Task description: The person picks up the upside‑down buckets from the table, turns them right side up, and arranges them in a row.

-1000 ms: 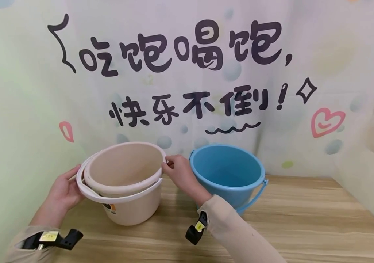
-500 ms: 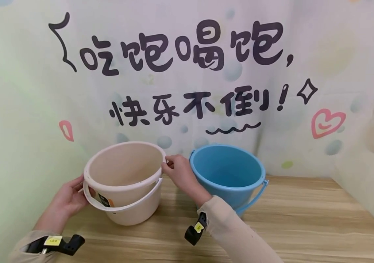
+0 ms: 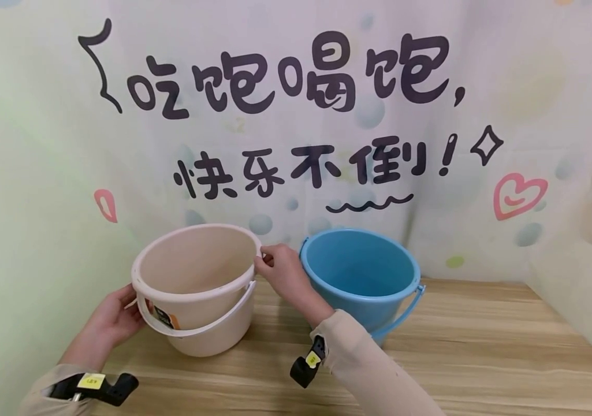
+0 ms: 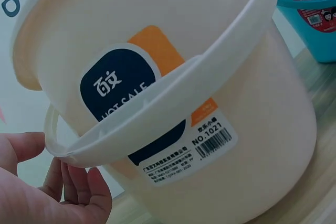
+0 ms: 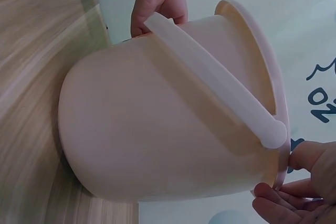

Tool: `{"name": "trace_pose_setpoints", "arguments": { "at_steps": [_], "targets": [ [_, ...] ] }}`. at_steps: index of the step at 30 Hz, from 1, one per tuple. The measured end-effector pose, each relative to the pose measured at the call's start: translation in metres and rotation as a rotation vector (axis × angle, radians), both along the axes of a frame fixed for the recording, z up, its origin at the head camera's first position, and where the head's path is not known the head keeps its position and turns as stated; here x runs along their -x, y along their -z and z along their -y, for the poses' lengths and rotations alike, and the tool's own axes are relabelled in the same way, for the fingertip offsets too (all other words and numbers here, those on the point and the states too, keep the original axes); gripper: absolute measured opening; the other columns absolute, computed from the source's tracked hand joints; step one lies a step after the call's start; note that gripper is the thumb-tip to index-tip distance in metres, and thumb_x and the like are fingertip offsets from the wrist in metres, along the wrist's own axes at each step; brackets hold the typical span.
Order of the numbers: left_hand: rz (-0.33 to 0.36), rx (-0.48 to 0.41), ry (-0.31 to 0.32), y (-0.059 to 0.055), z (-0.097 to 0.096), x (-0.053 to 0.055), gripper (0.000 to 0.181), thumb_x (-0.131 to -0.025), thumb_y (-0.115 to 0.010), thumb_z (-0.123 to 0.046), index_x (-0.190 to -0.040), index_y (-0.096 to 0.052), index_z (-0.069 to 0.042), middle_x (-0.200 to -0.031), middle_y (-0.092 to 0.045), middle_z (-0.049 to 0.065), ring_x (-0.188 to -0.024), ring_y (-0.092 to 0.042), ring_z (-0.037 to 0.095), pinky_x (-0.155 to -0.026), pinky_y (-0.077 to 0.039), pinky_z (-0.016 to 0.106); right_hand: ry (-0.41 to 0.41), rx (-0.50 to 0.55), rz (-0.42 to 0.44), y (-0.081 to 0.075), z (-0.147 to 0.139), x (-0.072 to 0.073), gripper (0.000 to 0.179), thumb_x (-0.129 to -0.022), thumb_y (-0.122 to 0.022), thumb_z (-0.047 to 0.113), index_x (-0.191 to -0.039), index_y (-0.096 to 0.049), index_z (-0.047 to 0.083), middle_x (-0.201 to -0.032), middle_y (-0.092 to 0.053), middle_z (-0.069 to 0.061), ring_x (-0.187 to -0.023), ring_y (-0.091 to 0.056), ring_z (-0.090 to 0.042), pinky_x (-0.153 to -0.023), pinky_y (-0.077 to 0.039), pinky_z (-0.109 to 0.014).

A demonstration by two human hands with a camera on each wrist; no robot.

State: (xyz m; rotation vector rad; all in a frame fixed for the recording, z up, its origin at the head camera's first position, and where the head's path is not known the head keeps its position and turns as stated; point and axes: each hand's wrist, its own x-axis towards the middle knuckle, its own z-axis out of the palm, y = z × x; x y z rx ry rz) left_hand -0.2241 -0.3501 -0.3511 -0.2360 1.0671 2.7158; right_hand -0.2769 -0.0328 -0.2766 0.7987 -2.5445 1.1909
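Observation:
A pale pink bucket (image 3: 212, 323) stands on the wooden table at the left, its inside facing up toward me. Its whitish carrying handle (image 4: 178, 103) is swung down across the front, below the rim and over part of a dark blue and orange label (image 4: 121, 77). My left hand (image 3: 111, 318) is at the bucket's left side, holding the low bend of the handle between thumb and fingers. On the opposite side, my right hand (image 3: 287, 274) pinches the rim, thumb on one face and fingers on the other, as the right wrist view shows.
A blue bucket (image 3: 363, 263) with its handle down stands close to the right, beside my right forearm. Behind both is a curtain (image 3: 301, 127) printed with black lettering and pink hearts. The wooden table (image 3: 483, 335) stretches out to the right.
The pink bucket's handle has come down from around the rim to lower on the front, my left hand moving down and slightly right with it. The right hand stays at the rim.

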Motion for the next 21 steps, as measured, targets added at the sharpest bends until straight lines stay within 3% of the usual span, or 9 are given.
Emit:
{"name": "trace_pose_setpoints", "arguments": {
  "at_steps": [8, 15, 18, 21],
  "targets": [
    [-0.017, 0.163, 0.040, 0.002, 0.004, 0.002, 0.036, -0.098, -0.039, -0.032, -0.080, -0.064, -0.014, -0.087, -0.055, -0.002, -0.082, -0.053, 0.011, -0.077, -0.045, 0.029, 0.015, 0.015, 0.019, 0.000, 0.001, 0.001, 0.015, -0.090, -0.056, 0.014, -0.092, -0.069, 0.007, -0.066, -0.056, 0.000, -0.059, -0.048, -0.014, -0.050, -0.039, -0.022],
    [-0.022, 0.270, 0.049, -0.004, 0.009, 0.000, 0.031, -0.097, -0.041, -0.032, -0.080, -0.062, -0.017, -0.086, -0.055, -0.004, -0.080, -0.054, 0.008, -0.076, -0.046, 0.026, 0.033, -0.020, 0.070, -0.003, 0.000, -0.002, 0.025, -0.090, -0.057, 0.017, -0.111, -0.065, 0.006, -0.072, -0.059, 0.000, -0.062, -0.050, -0.014, -0.052, -0.042, -0.022],
    [0.000, 0.320, 0.029, -0.006, 0.015, -0.001, 0.029, -0.095, -0.044, -0.034, -0.079, -0.062, -0.018, -0.084, -0.054, -0.005, -0.079, -0.053, 0.007, -0.075, -0.046, 0.025, 0.026, -0.066, 0.058, -0.008, -0.001, -0.007, 0.031, -0.090, -0.058, 0.017, -0.117, -0.061, 0.004, -0.073, -0.057, -0.002, -0.062, -0.050, -0.015, -0.051, -0.042, -0.022],
    [0.013, 0.361, 0.033, -0.005, 0.028, 0.004, 0.029, -0.095, -0.045, -0.036, -0.078, -0.063, -0.019, -0.083, -0.055, -0.007, -0.078, -0.054, 0.007, -0.075, -0.046, 0.025, 0.022, -0.113, 0.016, -0.015, -0.004, -0.015, 0.035, -0.089, -0.058, 0.018, -0.120, -0.058, 0.001, -0.084, -0.058, -0.008, -0.073, -0.056, -0.019, -0.057, -0.047, -0.024]
  ]
}}
